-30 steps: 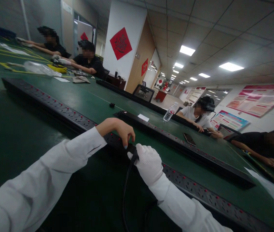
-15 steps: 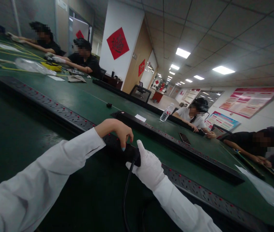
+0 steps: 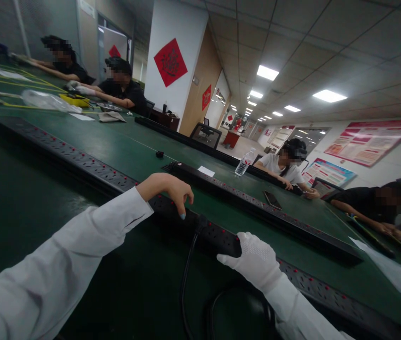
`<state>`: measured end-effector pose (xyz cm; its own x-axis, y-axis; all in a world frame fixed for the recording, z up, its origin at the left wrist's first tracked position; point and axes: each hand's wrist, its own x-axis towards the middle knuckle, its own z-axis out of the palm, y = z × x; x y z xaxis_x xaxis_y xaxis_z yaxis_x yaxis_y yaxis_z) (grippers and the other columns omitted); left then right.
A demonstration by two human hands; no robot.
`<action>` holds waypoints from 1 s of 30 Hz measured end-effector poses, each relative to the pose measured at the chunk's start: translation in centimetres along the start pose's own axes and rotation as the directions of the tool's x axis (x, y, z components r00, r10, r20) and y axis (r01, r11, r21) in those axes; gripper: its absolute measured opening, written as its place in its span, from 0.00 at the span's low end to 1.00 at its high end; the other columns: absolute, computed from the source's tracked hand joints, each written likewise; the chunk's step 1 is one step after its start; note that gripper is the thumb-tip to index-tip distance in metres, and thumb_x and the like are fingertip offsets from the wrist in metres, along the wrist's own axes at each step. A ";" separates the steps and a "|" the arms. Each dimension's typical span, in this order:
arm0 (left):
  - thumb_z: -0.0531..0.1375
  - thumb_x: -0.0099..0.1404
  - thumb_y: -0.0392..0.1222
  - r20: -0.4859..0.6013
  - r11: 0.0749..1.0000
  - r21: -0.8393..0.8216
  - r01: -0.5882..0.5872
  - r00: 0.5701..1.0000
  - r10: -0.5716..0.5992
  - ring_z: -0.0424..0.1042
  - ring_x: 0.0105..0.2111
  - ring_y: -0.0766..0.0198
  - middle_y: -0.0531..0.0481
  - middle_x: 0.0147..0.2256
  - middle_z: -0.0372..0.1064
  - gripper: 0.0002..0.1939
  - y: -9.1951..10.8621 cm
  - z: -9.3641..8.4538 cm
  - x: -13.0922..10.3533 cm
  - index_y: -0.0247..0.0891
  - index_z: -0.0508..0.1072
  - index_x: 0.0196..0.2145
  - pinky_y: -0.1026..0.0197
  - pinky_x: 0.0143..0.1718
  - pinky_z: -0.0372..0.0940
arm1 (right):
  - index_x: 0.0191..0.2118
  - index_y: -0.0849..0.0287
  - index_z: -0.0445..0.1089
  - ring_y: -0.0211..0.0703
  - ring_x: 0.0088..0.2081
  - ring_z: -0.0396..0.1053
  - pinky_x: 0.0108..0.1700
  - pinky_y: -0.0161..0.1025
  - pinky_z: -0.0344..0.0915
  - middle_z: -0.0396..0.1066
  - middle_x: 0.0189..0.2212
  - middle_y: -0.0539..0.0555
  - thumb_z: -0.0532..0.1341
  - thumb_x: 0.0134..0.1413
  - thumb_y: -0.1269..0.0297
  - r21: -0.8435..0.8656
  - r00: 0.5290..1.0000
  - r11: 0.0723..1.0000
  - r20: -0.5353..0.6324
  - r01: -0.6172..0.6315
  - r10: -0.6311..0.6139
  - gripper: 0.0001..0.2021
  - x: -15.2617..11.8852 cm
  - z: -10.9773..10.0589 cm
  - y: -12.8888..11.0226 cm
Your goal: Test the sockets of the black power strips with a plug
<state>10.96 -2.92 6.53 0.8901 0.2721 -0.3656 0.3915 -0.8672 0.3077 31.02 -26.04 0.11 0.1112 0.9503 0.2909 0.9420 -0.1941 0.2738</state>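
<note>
The near power strip [image 3: 218, 233] lies diagonally on the green table [image 3: 16, 198], from the far left toward the near right; both hands are at its middle section. The right hand [image 3: 259, 257], in a white dotted glove, has its grip closed over the strip, fingers on the upper face and thumb along the near side. The bare left hand [image 3: 177, 191] has its fingers bent and parted, with nothing visible between them; the thumb points down at the strip, and contact cannot be confirmed. A black plug [image 3: 201, 222] sits on the strip between the hands, and its cable [image 3: 185, 278] runs down toward the wearer. Handling, as judged: the strip is long and rigid, moderately heavy, smooth-faced and not fragile; the hold belongs on its long side edges, clear of the sockets and red lights. The plug is firm and best held by its body; the cable is flexible and may drag or twist it. Clearances: a band of table surface separates the near strip from the far power strip [image 3: 257, 203], which lies roughly parallel. Beyond that are a white paper [image 3: 206, 171], a bottle [image 3: 245, 163] and a phone [image 3: 272, 200]. The loose loop of cord [image 3: 212, 302] on the near side is a possible snag point for the right sleeve [image 3: 296, 302].
</note>
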 end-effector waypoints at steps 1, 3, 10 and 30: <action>0.61 0.43 0.59 -0.003 1.000 -0.003 -0.002 1.000 0.002 0.67 0.39 0.57 0.45 0.44 0.66 0.36 -0.1 0.1 0.1 0.40 0.65 0.49 0.63 0.36 0.60 | 0.33 0.58 0.65 0.41 0.27 0.64 0.26 0.35 0.53 0.64 0.26 0.53 0.46 0.42 0.33 -0.013 1.000 1.000 -0.006 0.002 -0.002 0.31 -0.1 0.1 0.2; 0.59 0.43 0.61 -0.024 1.000 -0.004 -0.017 1.000 0.017 0.66 0.39 0.57 0.45 0.44 0.66 0.37 0.0 0.2 0.3 0.41 0.64 0.49 0.63 0.37 0.60 | 0.34 0.58 0.66 0.42 0.28 0.64 0.27 0.35 0.54 0.64 0.27 0.54 0.45 0.43 0.34 -0.031 1.000 1.000 -0.016 0.000 -0.001 0.31 -0.4 0.4 0.8; 0.57 0.43 0.65 -0.108 0.988 -0.002 -0.153 0.982 0.152 0.63 0.44 0.57 0.47 0.50 0.60 0.42 1.4 0.7 0.8 0.43 0.57 0.53 0.63 0.41 0.59 | 0.37 0.60 0.65 0.43 0.30 0.66 0.31 0.38 0.60 0.66 0.29 0.55 0.48 0.42 0.35 -0.026 1.000 0.999 0.024 0.019 -0.019 0.31 -2.5 1.6 6.3; 0.59 0.47 0.58 -0.144 0.935 0.069 -0.347 0.924 0.354 0.54 0.53 0.50 0.48 0.57 0.46 0.44 5.7 3.7 3.6 0.52 0.43 0.58 0.52 0.49 0.53 | 0.55 0.57 0.52 0.44 0.43 0.64 0.41 0.38 0.60 0.64 0.44 0.58 0.53 0.48 0.47 0.092 0.983 0.980 -0.084 0.173 -0.166 0.30 -3.1 -2.0 6.6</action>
<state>15.47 -8.41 3.70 0.9947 0.0048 -0.1030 0.0412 -0.9342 0.3543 36.28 -30.79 2.84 -0.0735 0.9456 0.3170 0.9722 -0.0029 0.2341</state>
